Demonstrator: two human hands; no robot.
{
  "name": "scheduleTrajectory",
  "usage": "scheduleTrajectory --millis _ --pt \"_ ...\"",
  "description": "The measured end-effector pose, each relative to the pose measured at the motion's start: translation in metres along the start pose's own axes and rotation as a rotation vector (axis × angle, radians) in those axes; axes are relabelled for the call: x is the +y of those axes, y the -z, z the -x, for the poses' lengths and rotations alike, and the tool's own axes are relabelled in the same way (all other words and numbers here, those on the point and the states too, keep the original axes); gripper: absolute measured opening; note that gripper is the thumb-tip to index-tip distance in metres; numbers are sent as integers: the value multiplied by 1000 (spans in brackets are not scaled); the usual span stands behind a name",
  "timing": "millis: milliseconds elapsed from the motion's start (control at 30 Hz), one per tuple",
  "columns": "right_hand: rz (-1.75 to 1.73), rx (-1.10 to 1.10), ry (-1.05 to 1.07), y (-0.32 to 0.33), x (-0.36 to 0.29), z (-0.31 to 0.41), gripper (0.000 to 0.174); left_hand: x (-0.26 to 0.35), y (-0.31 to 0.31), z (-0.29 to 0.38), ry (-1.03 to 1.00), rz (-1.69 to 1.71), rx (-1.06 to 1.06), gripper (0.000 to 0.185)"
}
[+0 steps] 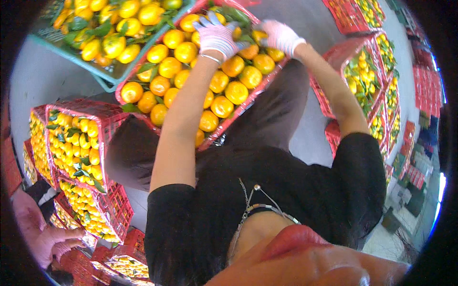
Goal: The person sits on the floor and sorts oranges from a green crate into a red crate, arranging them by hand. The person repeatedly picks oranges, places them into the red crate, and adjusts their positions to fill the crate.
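Note:
A red plastic crate (273,73) with a clear film liner stands before me, tilted in the view, holding rows of orange mandarins (236,92) with some green leaves (234,16). My left hand (216,37), in a white knit glove with bluish fingertips, lies palm down over the fruit at the crate's far part, fingers spread. My right hand (281,35), in a similar glove, is at the crate's far right edge, its fingers around a mandarin (259,37); whether it grips the fruit is unclear. Part of that fruit is hidden by the fingers.
A green plastic crate (80,67) of leafy mandarins adjoins at upper left. Stacked red crates (116,125) of mandarins stand at left, more red crates (331,59) at right. At lower left, a co-worker's pink sleeves (61,236) reach toward crates. Grey floor (46,75) shows between.

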State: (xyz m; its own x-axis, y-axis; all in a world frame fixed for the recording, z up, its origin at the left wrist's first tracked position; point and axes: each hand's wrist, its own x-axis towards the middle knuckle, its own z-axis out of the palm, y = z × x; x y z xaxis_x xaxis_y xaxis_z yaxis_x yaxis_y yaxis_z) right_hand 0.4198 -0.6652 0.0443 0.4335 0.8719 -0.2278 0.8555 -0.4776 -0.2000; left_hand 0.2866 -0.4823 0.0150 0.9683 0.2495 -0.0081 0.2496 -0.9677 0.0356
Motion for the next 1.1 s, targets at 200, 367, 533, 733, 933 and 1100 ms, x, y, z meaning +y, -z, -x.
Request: scheduleTrajectory --millis 200,367,533,733,933,1100 --pt "190 90 -100 -36 -11 -2 42 -3 4 1 -29 61 6 77" --pt "-119 -13 60 74 -72 -69 59 -20 -10 7 -22 62 53 79" --pt "-295 359 64 40 -194 -205 79 -8 -48 -21 -42 -4 337 90" --pt "-518 240 214 37 -77 -125 57 -21 -12 -15 -4 152 98 71" --pt "126 180 -181 13 0 -70 39 5 -3 -13 -32 139 154 60" --pt "76 512 -16 -22 -15 -93 27 -8 -10 -4 -16 199 229 57"
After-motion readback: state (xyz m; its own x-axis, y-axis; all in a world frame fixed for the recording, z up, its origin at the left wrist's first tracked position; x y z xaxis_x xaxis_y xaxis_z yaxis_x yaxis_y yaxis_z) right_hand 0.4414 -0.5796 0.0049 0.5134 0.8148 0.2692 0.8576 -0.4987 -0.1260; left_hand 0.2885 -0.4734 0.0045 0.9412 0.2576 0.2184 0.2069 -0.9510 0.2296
